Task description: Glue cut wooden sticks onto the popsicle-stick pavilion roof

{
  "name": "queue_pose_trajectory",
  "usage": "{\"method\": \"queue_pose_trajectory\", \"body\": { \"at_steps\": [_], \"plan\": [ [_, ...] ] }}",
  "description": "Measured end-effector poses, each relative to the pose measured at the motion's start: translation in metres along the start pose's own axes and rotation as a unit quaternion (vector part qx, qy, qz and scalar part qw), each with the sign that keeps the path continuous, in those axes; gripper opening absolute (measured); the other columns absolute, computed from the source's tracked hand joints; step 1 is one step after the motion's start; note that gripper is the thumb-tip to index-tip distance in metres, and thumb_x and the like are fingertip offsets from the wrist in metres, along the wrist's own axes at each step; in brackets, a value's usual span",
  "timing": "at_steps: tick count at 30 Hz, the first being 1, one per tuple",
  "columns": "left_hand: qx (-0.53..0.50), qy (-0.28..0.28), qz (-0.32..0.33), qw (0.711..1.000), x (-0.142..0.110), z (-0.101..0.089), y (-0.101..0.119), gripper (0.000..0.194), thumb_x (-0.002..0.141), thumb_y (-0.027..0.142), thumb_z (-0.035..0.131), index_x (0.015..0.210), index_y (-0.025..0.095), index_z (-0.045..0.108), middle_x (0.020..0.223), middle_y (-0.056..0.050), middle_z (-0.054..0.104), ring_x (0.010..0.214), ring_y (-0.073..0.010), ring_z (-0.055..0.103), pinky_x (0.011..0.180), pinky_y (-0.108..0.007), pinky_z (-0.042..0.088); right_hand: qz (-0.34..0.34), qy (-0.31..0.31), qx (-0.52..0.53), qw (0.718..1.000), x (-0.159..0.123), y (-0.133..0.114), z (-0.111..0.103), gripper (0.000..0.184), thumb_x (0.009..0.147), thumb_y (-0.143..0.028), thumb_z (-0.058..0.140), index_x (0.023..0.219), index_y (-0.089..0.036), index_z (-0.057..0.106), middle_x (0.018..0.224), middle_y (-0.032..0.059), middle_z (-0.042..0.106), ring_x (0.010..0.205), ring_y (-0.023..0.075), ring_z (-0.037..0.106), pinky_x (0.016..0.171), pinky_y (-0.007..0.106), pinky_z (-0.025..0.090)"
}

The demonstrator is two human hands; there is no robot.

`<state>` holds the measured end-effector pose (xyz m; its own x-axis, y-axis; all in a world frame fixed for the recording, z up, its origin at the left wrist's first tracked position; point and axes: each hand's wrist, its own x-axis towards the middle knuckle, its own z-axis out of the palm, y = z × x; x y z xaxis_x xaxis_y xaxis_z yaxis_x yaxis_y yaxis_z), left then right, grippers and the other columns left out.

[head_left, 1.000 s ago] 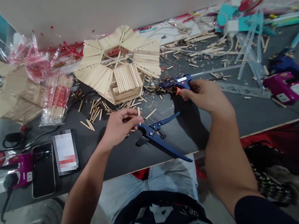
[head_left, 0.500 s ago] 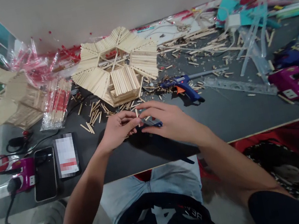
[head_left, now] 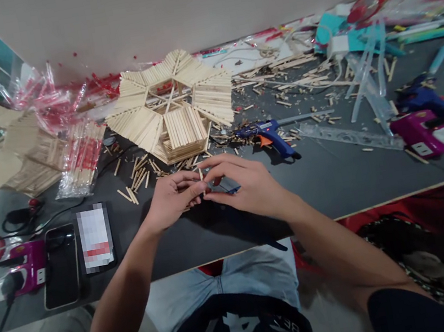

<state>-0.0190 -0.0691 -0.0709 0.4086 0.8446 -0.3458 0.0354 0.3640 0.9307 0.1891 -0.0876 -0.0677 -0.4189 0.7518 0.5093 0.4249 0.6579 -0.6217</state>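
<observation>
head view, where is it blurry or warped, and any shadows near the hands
Head view: edges smear and bend, worst at the right around the purple box and the left corner; the middle is sharp on the stick model. Left hand and right hand cast a soft shadow on the dark table. The card is pixelated.

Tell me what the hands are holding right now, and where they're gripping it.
Both hands pinch one short wooden stick upright: the left hand and the right hand grip its lower part with their fingertips.
</observation>
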Motion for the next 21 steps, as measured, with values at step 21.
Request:
{"method": "queue_pose_trajectory", "body": {
  "at_steps": [21],
  "plan": [
    [0.074, -0.039, 0.041, 0.996, 0.001, 0.001, -0.006, 0.034, 0.093, 0.047, 0.068, 0.099, 0.013, 0.07, 0.083, -0.007, 0.078, 0.06, -0.0076, 0.068, 0.055, -0.017, 0.05, 0.035, 0.003, -0.117, 0.992, 0.064, 0.033, -0.06, 0.036, 0.091, -0.034, 0.077, 0.124, -0.025, 0.068, 0.124, 0.0073, 0.072, 0.121, 0.0273, 0.062, 0.103, 0.048, 0.057]
  ]
}}
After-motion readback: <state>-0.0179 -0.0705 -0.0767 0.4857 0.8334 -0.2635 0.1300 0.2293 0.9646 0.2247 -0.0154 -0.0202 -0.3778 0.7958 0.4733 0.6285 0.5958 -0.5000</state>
